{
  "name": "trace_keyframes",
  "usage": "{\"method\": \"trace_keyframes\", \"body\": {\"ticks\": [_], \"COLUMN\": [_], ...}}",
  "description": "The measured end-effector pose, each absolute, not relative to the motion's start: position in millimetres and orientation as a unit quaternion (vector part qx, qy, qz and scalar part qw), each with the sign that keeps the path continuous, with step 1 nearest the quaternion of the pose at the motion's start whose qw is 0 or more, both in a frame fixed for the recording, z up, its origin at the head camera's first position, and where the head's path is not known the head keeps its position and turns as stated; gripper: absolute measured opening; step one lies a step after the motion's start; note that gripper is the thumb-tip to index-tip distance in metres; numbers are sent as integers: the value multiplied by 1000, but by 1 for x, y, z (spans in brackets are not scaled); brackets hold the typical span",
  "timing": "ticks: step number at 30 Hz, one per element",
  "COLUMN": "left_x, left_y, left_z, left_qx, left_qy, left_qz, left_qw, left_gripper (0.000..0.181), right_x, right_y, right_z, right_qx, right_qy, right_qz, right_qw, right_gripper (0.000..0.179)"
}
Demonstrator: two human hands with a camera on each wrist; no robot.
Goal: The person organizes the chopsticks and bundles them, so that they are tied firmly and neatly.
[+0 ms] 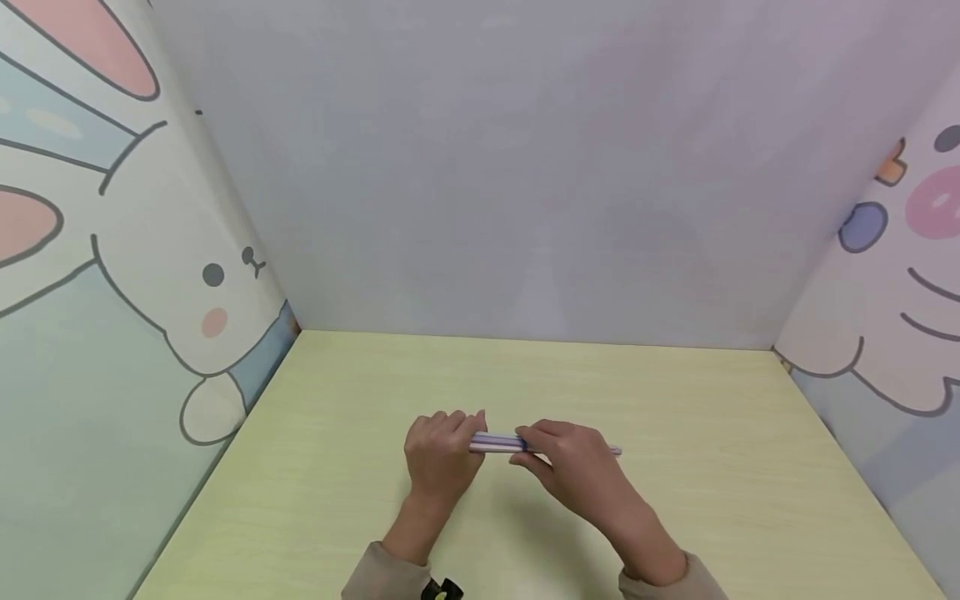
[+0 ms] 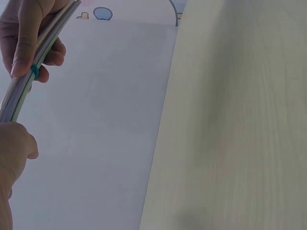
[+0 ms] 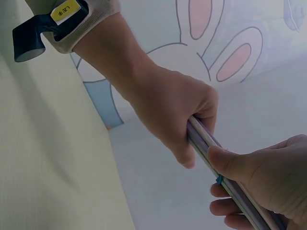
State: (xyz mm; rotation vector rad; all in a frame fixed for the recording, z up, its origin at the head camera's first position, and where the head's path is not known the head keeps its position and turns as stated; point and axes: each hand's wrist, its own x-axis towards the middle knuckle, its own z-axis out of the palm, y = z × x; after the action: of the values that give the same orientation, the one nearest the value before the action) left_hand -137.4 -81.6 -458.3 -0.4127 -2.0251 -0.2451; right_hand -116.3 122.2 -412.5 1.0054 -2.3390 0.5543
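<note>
A bundle of slim pale-purple, white and greenish sticks [image 1: 497, 442] is held level above the table; their exact kind I cannot tell. My left hand [image 1: 441, 457] grips one end, its fingers wrapped round the sticks. Farther right along the bundle, my right hand [image 1: 581, 467] pinches it between thumb and fingers. A teal band [image 3: 219, 179] circles the sticks right at the right thumb and fingertips. The far right end pokes out past the right hand, while the left end is hidden in the left fist.
The pale wooden table [image 1: 360, 392] extends under both hands. A plain light wall [image 1: 487, 183] stands behind it, with cartoon-printed panels [image 1: 157, 250] at the sides. A dark wrist strap with a yellow label [image 3: 66, 11] sits on the left sleeve.
</note>
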Motion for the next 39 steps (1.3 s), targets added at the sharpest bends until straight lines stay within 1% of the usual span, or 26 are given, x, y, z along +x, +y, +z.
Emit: {"method": "trace_keyframes", "body": {"ticks": [3,9,11,16,19,25,30,35,39], "left_x": [-138,-140,-141,-142,-141,-140,-140,-138,-138], "left_y": [-80,-87,-90,-91,-88,-84,-83,-81,-84], "left_z": [-457,-455,-454,-455,-457,-457,-457,-455,-454], "left_qx": [-176,-175,-169,-177,-179,-170,-174,-179,-182], "left_qy": [-838,-835,-836,-835,-837,-844,-836,-836,-836], "left_qz": [-97,-92,-97,-96,-96,-96,-96,-95,-89], "left_qw": [508,513,513,511,508,499,511,510,510], "left_gripper": [25,25,25,22,23,27,22,26,28], "right_x": [-117,-115,-115,-117,-118,-119,-118,-116,-115], "right_y": [119,124,126,125,124,120,115,112,113], "right_z": [-413,-411,-411,-412,-414,-414,-414,-414,-414], "right_qx": [372,366,368,381,382,378,371,358,354], "right_qy": [-865,-858,-855,-853,-854,-860,-869,-876,-881], "right_qz": [207,231,234,226,218,192,172,163,167], "right_qw": [264,275,281,276,277,284,280,279,265], "right_gripper": [29,48,45,27,23,26,29,30,41]}}
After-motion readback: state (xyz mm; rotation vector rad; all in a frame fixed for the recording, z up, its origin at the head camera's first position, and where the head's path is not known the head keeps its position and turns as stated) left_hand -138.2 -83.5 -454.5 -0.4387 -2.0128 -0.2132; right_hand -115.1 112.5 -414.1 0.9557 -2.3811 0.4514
